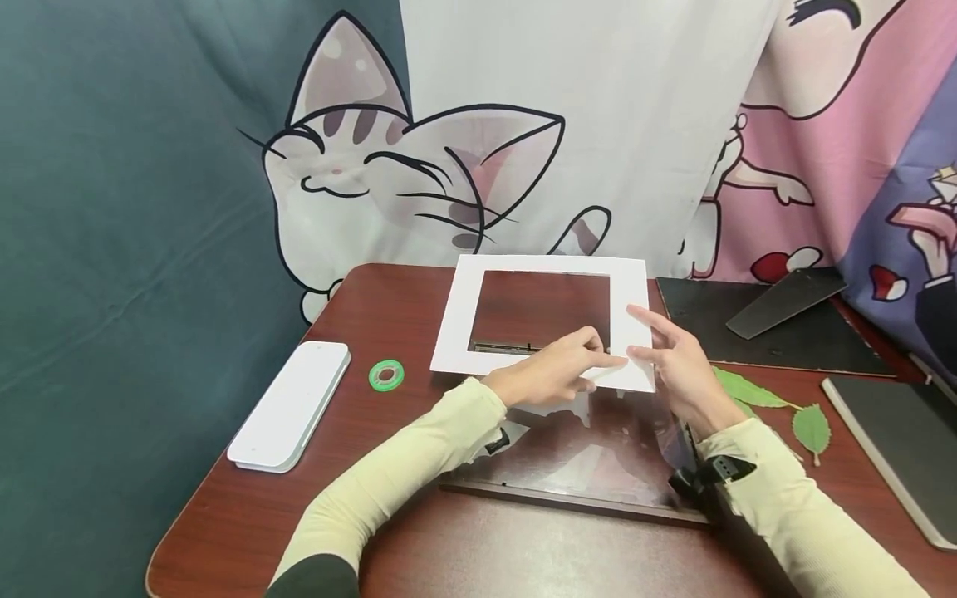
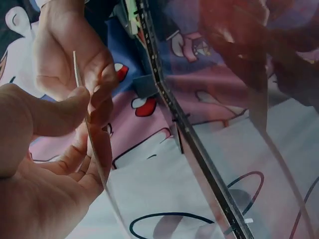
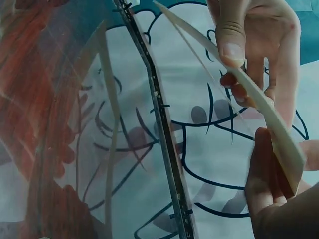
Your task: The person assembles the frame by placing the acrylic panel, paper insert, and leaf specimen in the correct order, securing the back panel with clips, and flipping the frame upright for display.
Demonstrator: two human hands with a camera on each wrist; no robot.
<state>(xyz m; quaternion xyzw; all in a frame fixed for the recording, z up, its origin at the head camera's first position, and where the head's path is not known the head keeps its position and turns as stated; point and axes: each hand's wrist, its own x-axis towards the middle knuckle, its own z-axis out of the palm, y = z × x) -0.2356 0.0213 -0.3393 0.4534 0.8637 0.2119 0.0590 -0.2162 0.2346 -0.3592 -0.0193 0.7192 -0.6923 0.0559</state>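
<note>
A white rectangular mat with a cut-out window (image 1: 544, 263) is held tilted above a dark frame with a glossy clear pane (image 1: 598, 448). The left hand (image 1: 553, 365) pinches the mat's lower edge, index finger extended along it near the right corner. On the right side of that corner, the right hand (image 1: 684, 370) grips the mat between thumb and fingers. In the left wrist view the mat appears edge-on (image 2: 102, 172) between the left hand's (image 2: 47, 149) thumb and fingers. The right wrist view shows the mat's edge (image 3: 259, 99) with the right hand (image 3: 279, 194) around its near end.
On the left lie a white flat case (image 1: 292, 407) and a green tape roll (image 1: 386, 375). At the right are green leaves (image 1: 811, 428), a dark-covered book (image 1: 897, 448) and a black backing board (image 1: 695, 320) with a stand flap (image 1: 785, 301). A cat-printed curtain (image 1: 628, 75) hangs behind.
</note>
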